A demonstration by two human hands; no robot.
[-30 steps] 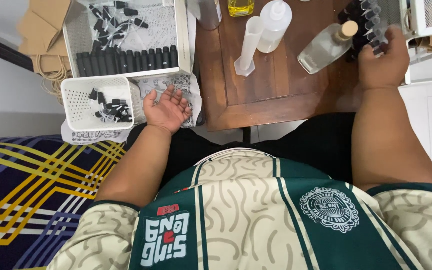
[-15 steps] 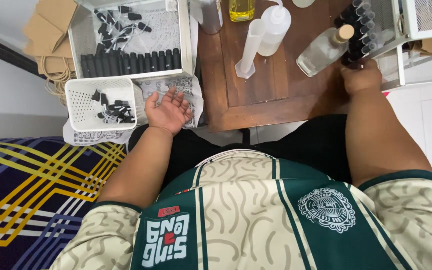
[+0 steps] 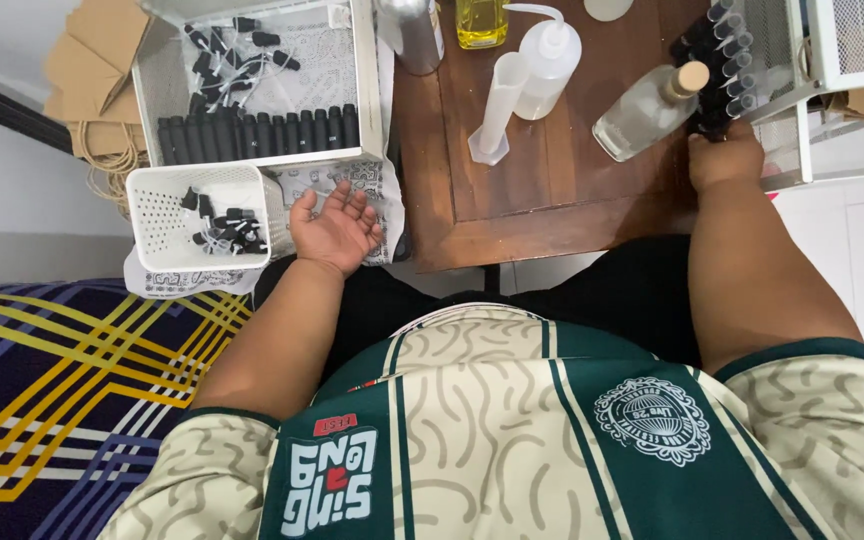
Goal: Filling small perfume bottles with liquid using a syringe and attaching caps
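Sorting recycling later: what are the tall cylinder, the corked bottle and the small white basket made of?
Tall measuring cylinder: likely translucent plastic, cloudy and matte. Clear corked bottle: probably glass, see-through with bright glints. Small white perforated basket: plastic, moulded holes, dull finish.

Brown paper bags [image 3: 87, 75] beside white tray [image 3: 357, 90]

— Where do the hands sit?
— The left hand [image 3: 335, 228] lies just right of the small basket [image 3: 157, 215]; the right hand [image 3: 724, 158] is at the row of vials [image 3: 720, 62].
— And between them?
— On the table [image 3: 552, 190] (farther back) the measuring cylinder [image 3: 497, 110] stands left of the squeeze bottle [image 3: 549, 62], with the corked glass bottle [image 3: 647, 110] to their right.
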